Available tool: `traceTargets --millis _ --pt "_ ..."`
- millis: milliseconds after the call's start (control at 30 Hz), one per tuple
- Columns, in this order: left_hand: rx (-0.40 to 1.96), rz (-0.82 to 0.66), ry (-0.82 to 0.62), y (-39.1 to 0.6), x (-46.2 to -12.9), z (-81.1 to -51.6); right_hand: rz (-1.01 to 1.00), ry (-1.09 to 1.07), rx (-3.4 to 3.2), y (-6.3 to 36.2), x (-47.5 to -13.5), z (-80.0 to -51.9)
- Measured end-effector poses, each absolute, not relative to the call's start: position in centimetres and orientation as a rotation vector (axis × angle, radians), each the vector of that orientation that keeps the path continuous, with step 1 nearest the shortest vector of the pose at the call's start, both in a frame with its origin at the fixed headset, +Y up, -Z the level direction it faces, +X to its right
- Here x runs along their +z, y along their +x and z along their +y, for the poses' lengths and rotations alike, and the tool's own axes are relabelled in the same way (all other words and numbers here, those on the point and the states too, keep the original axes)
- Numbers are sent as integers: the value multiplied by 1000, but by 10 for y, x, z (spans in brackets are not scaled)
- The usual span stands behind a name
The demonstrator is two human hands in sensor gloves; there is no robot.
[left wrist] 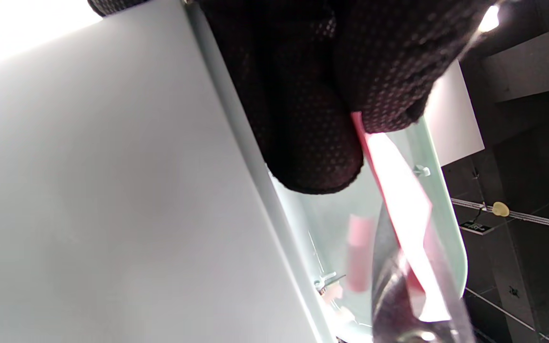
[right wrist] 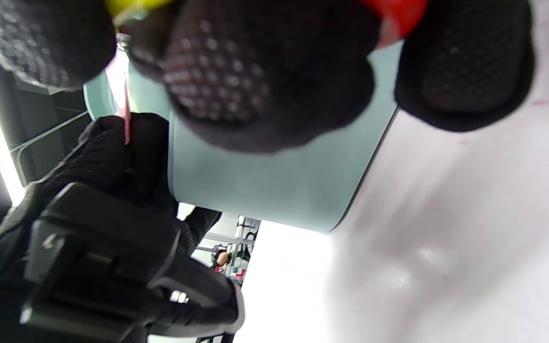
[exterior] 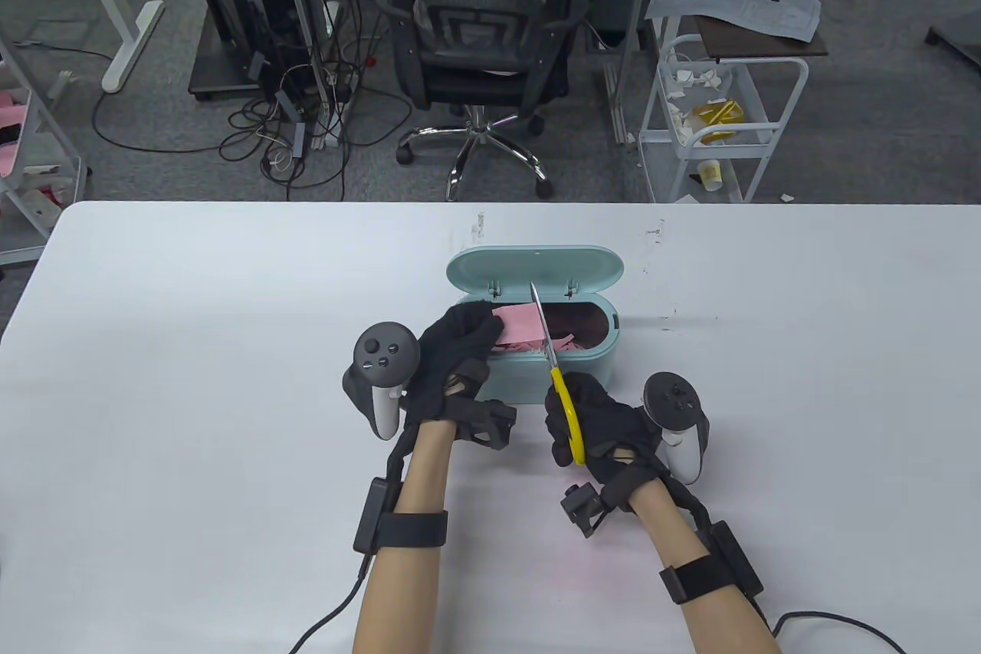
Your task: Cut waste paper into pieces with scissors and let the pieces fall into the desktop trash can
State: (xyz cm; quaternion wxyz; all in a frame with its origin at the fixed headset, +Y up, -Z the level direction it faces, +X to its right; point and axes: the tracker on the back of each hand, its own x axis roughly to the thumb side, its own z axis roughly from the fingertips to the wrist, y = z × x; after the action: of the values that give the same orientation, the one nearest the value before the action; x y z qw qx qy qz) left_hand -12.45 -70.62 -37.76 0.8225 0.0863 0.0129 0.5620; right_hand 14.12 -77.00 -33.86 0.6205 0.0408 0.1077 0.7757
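While your left hand [exterior: 458,347] pinches the pink paper [exterior: 520,328] over the open trash can [exterior: 536,370] and your right hand [exterior: 602,424] grips the scissors [exterior: 553,370] across it, a crooked snip could drop bits beside the can.

Right hand fingers [right wrist: 265,81] above teal trash can [right wrist: 274,176]; left hand [right wrist: 107,162] pinching pink paper [right wrist: 126,119]
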Motion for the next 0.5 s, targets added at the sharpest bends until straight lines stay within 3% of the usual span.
traceTargets --millis 200,500 --pt "1204 31 184 -125 -377 -707 225 60 1723 146 -337 -775" --pt "1212 42 192 -125 -377 -708 440 216 1736 142 -331 -778"
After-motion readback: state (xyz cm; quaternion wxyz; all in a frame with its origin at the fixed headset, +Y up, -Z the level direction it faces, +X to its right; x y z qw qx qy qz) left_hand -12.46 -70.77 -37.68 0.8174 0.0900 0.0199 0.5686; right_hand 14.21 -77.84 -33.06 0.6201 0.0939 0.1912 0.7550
